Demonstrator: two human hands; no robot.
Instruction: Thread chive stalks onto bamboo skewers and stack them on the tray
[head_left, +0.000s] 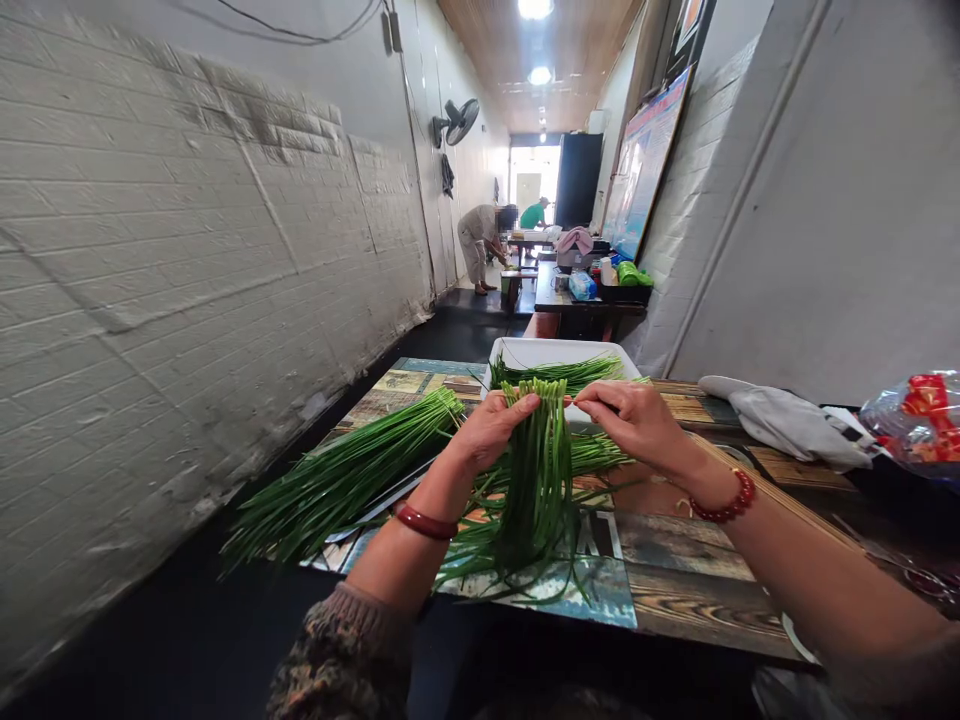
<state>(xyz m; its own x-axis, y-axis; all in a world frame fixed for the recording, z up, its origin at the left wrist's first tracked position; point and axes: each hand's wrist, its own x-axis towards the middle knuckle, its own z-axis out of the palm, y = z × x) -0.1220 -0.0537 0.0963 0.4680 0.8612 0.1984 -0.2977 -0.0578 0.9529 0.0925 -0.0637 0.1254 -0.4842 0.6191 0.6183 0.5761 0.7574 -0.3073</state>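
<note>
My left hand (495,425) is wrapped round a bunch of garlic chives (536,480), held upright with the pale cut ends on top and the green leaves hanging down. Close by on its right, my right hand (634,415) is closed in a pinch beside the cut ends. A small reddish bit shows at its fingertips, too small to name. To the left lies a bigger pile of chives (352,470), and a long flat blade-like strip (390,500) shows along its side. Behind my hands, a white tray (517,347) holds more chives. Loose leaves lie under the held bunch.
The patchwork wood-pattern table (697,545) bears a grey cloth (791,415) and a clear plastic bag with red print (922,415) at right. Farther off stand another table (551,290) with goods, a bending person (476,240) and a person in green (534,215). A brick-pattern wall (150,250) runs along the left.
</note>
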